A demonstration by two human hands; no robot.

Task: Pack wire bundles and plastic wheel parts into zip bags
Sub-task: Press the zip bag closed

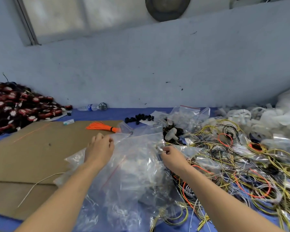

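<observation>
A heap of clear zip bags [137,164] lies in the middle of the table, some with red zip strips. My left hand [100,148] pinches the upper left edge of a clear bag on top of the heap. My right hand [172,157] pinches the same bag's right edge beside the wires. A wide tangle of yellow, black, orange and white wire bundles [241,166] spreads to the right. White plastic wheel parts [239,115] pile up at the far right, and one white part [171,133] sits just beyond the bags.
A brown cardboard sheet [32,153] covers the blue table on the left, with an orange tied wire bundle [101,127] at its far edge. Small black parts [138,118], a water bottle [89,107] and a dark red pile [12,108] lie near the wall.
</observation>
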